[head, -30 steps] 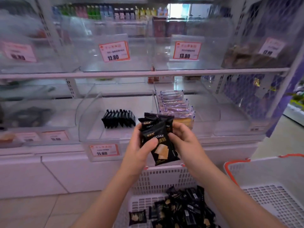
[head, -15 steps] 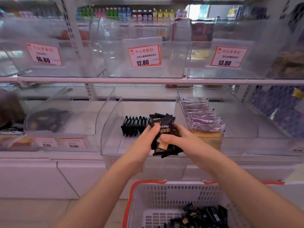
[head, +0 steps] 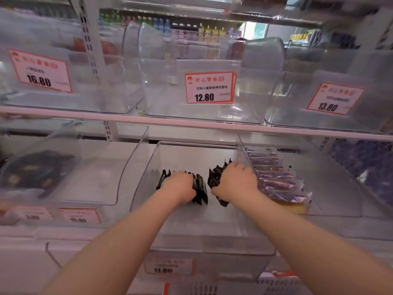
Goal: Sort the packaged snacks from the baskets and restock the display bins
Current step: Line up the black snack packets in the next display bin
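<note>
While the left hand (head: 180,186) steadies the standing row of black packets (head: 200,188) in the clear bin (head: 146,167), the right hand (head: 236,182) grips a fresh bunch of packets (head: 215,177), setting it alongside to extend the row.

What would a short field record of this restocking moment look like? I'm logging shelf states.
bin: clear middle bin on the lower shelf, both hands inside
left hand: resting on the upright row of black packs
right hand: gripping a bunch of black packs, just right of the row
neighbour bin: purple packs lined up, to the right
upper bin: tagged 12.80, no stock visible
basket: white basket at the bottom edge, contents out of view
</note>
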`<state>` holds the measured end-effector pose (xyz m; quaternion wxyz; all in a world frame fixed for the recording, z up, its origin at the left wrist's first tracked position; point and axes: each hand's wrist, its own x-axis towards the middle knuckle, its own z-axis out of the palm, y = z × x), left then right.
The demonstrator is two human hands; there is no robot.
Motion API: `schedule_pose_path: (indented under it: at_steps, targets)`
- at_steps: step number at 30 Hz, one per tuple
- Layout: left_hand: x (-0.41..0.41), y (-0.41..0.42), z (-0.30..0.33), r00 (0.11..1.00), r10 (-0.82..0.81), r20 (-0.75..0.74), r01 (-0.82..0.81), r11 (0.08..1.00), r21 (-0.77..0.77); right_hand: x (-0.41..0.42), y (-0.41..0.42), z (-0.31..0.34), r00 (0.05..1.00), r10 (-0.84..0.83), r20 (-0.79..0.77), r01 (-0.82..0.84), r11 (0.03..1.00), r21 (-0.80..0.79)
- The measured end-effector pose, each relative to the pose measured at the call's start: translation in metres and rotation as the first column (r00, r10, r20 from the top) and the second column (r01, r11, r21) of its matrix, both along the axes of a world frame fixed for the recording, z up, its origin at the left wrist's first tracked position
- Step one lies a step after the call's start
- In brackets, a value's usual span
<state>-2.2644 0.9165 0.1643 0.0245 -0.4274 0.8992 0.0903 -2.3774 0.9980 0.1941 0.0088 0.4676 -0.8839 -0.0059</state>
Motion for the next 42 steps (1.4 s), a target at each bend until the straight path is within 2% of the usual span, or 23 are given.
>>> schedule_pose_path:
  at_steps: [3,6,8,11,14,15,19,21,24,28,31,33,36,40,42]
  targets:
    - [-0.015,-0.006,-0.01,0.99,-0.081,0.112,0.089,0.994,-0.067,-0.002,-0.017,-0.016,0.996,-0.039,-0.083,0.043,0.998,0.055]
    - [-0.023,-0.01,-0.015,0.974,-0.172,0.15,0.191,0.974,-0.122,-0.002,-0.03,-0.035,0.995,-0.076,-0.06,0.081,0.994,0.075]
    - [-0.023,-0.012,-0.018,0.969,-0.202,0.142,0.221,0.965,-0.139,-0.003,-0.035,-0.049,0.995,-0.092,0.038,0.089,0.993,0.084]
    - [-0.019,-0.016,-0.024,0.979,-0.189,0.071,0.194,0.978,-0.079,-0.005,-0.04,-0.064,0.966,-0.128,0.225,0.131,0.991,0.005]
    - [-0.02,-0.016,-0.029,0.984,-0.177,0.019,0.178,0.984,-0.009,-0.01,-0.045,-0.061,0.868,-0.175,0.464,0.226,0.973,-0.056]
    - [-0.021,-0.015,-0.03,0.986,-0.164,0.011,0.164,0.986,0.001,-0.013,-0.047,-0.057,0.847,-0.176,0.502,0.231,0.972,-0.048]
    - [-0.03,-0.013,-0.034,0.993,-0.114,0.023,0.115,0.993,-0.026,-0.019,-0.043,-0.039,0.937,-0.075,0.341,0.017,0.985,0.171]
    - [-0.032,-0.013,-0.036,0.994,-0.104,0.034,0.106,0.991,-0.08,-0.019,-0.038,-0.037,0.972,0.052,0.228,-0.119,0.949,0.292]
    - [-0.033,-0.017,-0.035,0.992,-0.115,0.056,0.122,0.982,-0.142,-0.02,-0.026,-0.042,0.977,0.168,0.128,-0.205,0.897,0.392]
    - [-0.032,-0.018,-0.034,0.993,-0.114,0.042,0.12,0.979,-0.163,-0.013,-0.019,-0.055,0.968,0.251,-0.011,-0.235,0.918,0.32]
    - [-0.026,-0.021,-0.033,0.986,-0.163,0.042,0.167,0.979,-0.115,-0.012,-0.024,-0.061,0.956,0.283,-0.083,-0.255,0.935,0.247]
    - [-0.023,-0.024,-0.034,0.973,-0.216,0.078,0.222,0.973,-0.071,-0.015,-0.028,-0.06,0.961,0.266,-0.07,-0.248,0.949,0.195]
    - [-0.023,-0.024,-0.036,0.954,-0.253,0.163,0.274,0.954,-0.122,-0.021,-0.033,-0.056,0.968,0.248,-0.048,-0.241,0.963,0.124]
    - [-0.027,-0.023,-0.034,0.967,-0.213,0.14,0.239,0.948,-0.212,-0.022,-0.03,-0.063,0.973,0.232,0.01,-0.231,0.966,0.119]
    - [-0.027,-0.022,-0.032,0.982,-0.165,0.09,0.182,0.954,-0.236,-0.021,-0.028,-0.063,0.968,0.252,-0.009,-0.249,0.961,0.117]
